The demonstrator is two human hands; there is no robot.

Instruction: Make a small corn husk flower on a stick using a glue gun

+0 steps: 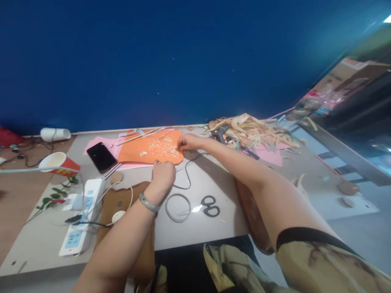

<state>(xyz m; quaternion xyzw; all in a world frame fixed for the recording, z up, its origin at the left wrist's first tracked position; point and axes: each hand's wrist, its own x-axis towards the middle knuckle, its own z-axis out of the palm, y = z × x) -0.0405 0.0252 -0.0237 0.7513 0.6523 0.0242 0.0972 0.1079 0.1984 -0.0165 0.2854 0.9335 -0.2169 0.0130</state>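
Note:
An orange sheet of paper [134, 151] lies toward the back of the table, with a scatter of small pale shreds [163, 144] on it. At its near edge is my left hand [163, 174], fingers closed over the paper's border. My right hand [191, 141] reaches to the sheet's right end, beside the shreds. Its thumb and fingers are pinched together, and whatever they hold is hidden. Closer to me lie black-handled scissors [210, 206] and a coiled grey cable [177, 208].
A power strip [82, 221] with plugs and cords stands left, near a phone [102, 157] and a red paper cup [59, 163]. Behind my right arm are a glue gun [219, 132] and a heap of pale strips [250, 130]. A blue wall [171, 65] closes off the back.

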